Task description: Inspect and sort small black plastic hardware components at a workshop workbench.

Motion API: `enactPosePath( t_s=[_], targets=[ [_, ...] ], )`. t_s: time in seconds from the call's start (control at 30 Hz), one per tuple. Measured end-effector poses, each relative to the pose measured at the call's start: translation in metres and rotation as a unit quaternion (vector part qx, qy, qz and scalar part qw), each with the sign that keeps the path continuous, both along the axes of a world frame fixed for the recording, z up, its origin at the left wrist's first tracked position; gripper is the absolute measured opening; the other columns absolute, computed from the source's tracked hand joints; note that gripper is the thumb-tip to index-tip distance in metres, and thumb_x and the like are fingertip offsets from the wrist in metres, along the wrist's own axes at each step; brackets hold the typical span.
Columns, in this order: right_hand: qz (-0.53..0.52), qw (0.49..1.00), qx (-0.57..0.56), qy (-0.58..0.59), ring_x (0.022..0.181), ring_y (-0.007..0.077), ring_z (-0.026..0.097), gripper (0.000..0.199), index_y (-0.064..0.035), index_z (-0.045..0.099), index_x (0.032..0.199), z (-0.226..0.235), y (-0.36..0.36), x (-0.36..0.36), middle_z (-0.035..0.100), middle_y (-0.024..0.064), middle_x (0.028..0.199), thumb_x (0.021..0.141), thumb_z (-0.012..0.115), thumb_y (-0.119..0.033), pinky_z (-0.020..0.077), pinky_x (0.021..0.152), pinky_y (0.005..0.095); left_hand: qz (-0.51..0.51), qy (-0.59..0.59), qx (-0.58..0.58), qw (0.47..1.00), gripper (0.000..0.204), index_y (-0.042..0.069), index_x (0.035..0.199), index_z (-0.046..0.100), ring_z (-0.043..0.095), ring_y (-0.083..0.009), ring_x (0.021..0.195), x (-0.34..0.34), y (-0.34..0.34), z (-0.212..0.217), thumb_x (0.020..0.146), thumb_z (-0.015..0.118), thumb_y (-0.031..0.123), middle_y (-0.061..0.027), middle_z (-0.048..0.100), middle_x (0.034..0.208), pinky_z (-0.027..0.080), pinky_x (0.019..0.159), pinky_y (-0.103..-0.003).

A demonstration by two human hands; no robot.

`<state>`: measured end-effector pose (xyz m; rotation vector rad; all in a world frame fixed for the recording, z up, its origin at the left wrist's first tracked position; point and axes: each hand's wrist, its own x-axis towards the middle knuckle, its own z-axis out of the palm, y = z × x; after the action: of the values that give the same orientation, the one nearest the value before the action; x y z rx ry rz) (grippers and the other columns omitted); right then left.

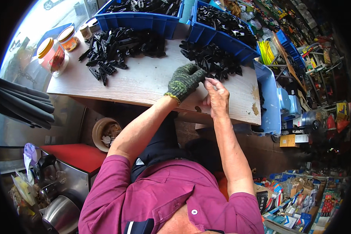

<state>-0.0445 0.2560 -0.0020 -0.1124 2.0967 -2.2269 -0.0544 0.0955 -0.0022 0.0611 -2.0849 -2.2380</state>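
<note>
My left hand, in a dark green knitted glove, is closed at the near edge of the right-hand pile of small black plastic parts. My bare right hand meets it fingertip to fingertip, thumb and forefinger pinched together. Whatever lies between the fingers is too small and covered to make out. To the left on the pale wooden table spreads a second pile of long black plastic parts.
Two blue bins, a left one and a right one, stand at the far edge, filled with black parts. Lidded jars sit at the left. A light blue tub adjoins the table's right side; a waste bucket stands below.
</note>
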Motion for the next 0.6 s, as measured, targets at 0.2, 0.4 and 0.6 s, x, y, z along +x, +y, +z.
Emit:
enactPosePath(
  t_s=[0.2,0.4,0.6],
  targets=[
    [-0.028,0.997,0.031,0.063,0.042,0.0037,0.037,0.035,0.0001,0.068,0.113,-0.011,-0.005,-0.001,0.048,-0.0058,0.056,0.093,0.072,-0.029,0.0370,0.040,0.0232,0.030,0.069,-0.092,0.993,0.027,0.004,0.097,0.071,0.068,-0.0241,0.071,0.002,0.004,-0.009,0.091,0.065,0.030,-0.0130,0.071,0.082,0.053,0.068,-0.037],
    [0.015,0.999,0.034,0.021,0.045,0.0034,0.036,0.032,0.0000,0.067,0.108,-0.001,-0.007,0.004,0.047,-0.0066,0.059,0.096,0.068,-0.030,0.0344,0.043,0.0232,-0.059,-0.048,0.065,0.995,0.025,0.003,0.093,0.068,0.063,-0.0165,0.061,0.009,-0.007,0.005,0.091,0.063,0.027,-0.0089,0.068,0.073,0.051,0.057,-0.032],
    [0.015,0.994,0.062,0.084,0.059,0.0021,0.034,0.026,-0.0024,0.063,0.090,-0.013,-0.003,-0.003,0.043,-0.0078,0.065,0.099,0.060,-0.027,0.0276,0.053,0.0216,-0.103,-0.092,0.138,0.981,0.019,0.004,0.095,0.065,0.054,-0.0088,0.056,0.019,-0.005,0.014,0.093,0.064,0.023,-0.0030,0.062,0.073,0.042,0.049,-0.023]
  ],
)
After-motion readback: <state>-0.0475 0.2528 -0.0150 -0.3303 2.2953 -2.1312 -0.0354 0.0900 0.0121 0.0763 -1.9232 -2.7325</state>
